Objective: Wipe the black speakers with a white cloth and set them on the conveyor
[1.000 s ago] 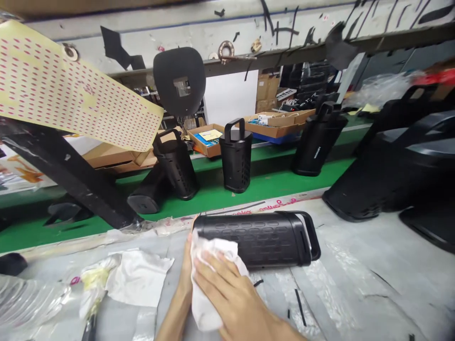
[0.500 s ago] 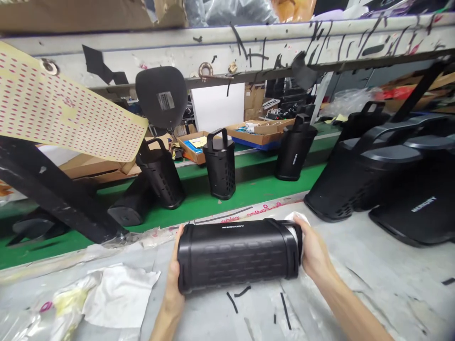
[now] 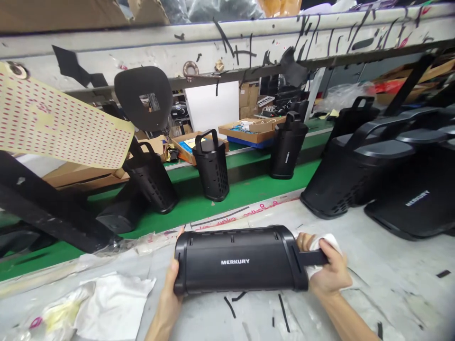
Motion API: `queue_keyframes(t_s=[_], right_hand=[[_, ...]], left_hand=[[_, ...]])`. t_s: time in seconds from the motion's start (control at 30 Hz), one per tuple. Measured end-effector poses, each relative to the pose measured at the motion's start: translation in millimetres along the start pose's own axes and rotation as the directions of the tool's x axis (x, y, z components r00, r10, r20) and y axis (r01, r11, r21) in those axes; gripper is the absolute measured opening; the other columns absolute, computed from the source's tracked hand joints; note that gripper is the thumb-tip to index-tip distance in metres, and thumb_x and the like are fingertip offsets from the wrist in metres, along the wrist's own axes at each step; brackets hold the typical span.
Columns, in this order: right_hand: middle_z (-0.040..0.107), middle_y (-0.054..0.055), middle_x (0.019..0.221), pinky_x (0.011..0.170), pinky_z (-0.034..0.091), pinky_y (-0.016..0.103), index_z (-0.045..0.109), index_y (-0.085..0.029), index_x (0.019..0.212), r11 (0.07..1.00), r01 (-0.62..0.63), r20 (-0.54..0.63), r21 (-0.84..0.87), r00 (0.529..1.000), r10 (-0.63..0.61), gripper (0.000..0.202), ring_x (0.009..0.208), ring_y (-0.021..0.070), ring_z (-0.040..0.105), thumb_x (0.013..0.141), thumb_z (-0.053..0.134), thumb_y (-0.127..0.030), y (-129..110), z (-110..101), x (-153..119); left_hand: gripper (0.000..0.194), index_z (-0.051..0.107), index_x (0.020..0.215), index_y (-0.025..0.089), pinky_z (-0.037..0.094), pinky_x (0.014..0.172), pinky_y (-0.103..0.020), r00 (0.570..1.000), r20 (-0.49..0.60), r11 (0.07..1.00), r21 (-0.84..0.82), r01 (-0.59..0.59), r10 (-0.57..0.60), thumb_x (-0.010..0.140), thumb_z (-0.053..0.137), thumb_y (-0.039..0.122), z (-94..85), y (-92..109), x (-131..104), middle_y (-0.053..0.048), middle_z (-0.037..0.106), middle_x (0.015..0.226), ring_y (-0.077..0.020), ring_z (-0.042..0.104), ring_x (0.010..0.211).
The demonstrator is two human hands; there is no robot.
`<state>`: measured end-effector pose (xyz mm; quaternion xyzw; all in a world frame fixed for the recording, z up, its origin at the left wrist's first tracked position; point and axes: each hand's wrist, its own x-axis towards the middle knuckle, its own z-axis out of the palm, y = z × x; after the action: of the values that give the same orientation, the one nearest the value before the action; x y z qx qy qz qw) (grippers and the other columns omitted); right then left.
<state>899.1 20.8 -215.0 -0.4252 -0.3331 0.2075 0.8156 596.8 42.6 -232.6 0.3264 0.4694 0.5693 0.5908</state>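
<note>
Our left hand (image 3: 169,289) cups the left end of the black speaker (image 3: 241,272), while our right hand (image 3: 330,274) closes round its handle (image 3: 313,258) with a white cloth (image 3: 322,244) bunched in the same grip. Holding both ends probably steadies the speaker and leaves its lettered face uncovered, turned towards us. It lies lengthwise over the middle of the workbench (image 3: 263,312), close to the far edge; whether its underside touches, we cannot tell. Black strips (image 3: 283,312) lie just nearer us, and a second cloth (image 3: 113,303) is spread towards the near left corner. Along the right edge stand more speakers (image 3: 355,170), upright, perhaps to save room. Beyond the far edge, which bears red writing, runs a green belt (image 3: 245,189) carrying further units, one on its side. Behind it we see cardboard trays (image 3: 231,129); a scuffed white beam (image 3: 142,47) spans above, and a dotted yellow sheet (image 3: 64,123) hangs at left.
</note>
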Motion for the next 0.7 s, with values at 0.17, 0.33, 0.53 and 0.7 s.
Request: queue_keyframes(t_s=[0.17, 0.33, 0.53, 0.7], right_hand=[[0.038, -0.001, 0.045, 0.047, 0.034, 0.032, 0.046, -0.021, 0.044, 0.996, -0.001, 0.059, 0.086, 0.998, -0.004, 0.042, 0.042, 0.0156, 0.038, 0.077, 0.062, -0.041, -5, 5, -1], [0.042, 0.0, 0.046, 0.05, 0.035, 0.032, 0.052, -0.021, 0.045, 0.993, -0.006, 0.082, 0.122, 0.997, -0.004, 0.04, 0.046, 0.0173, 0.042, 0.08, 0.062, -0.039, -8, 11, -2], [0.051, 0.002, 0.051, 0.054, 0.041, 0.032, 0.058, -0.019, 0.05, 0.994, -0.015, 0.047, 0.108, 0.999, 0.01, 0.037, 0.049, 0.0181, 0.048, 0.08, 0.066, -0.04, -4, 12, -2], [0.049, 0.001, 0.048, 0.052, 0.04, 0.028, 0.055, -0.018, 0.05, 0.992, 0.002, 0.036, 0.123, 0.999, -0.007, 0.036, 0.048, 0.0157, 0.047, 0.082, 0.059, -0.034, -5, 15, 0]], left_hand=[[0.062, 0.059, 0.134, 0.031, 0.02, 0.122, -0.032, 0.978, 0.101, 0.983, -0.034, -0.179, 0.182, 0.077, 0.068, 0.052, 5.5, 7, -7, 0.004, 0.056, 0.143, -0.0248, 0.027, 0.147], [0.067, 0.053, 0.139, 0.031, 0.021, 0.122, -0.036, 0.962, 0.116, 0.969, -0.005, -0.247, 0.246, 0.078, 0.066, 0.056, 7.3, 8, -10, 0.002, 0.05, 0.148, -0.0272, 0.025, 0.147], [0.067, 0.052, 0.141, 0.027, 0.018, 0.122, -0.037, 0.959, 0.095, 0.963, 0.0, -0.269, 0.268, 0.085, 0.053, 0.065, 11.8, 4, -9, -0.002, 0.047, 0.15, -0.027, 0.031, 0.145], [0.063, 0.05, 0.142, 0.028, 0.016, 0.123, -0.037, 0.952, 0.115, 0.958, 0.002, -0.287, 0.285, 0.088, 0.052, 0.061, 14.7, 4, -11, -0.001, 0.041, 0.155, -0.0257, 0.027, 0.147]])
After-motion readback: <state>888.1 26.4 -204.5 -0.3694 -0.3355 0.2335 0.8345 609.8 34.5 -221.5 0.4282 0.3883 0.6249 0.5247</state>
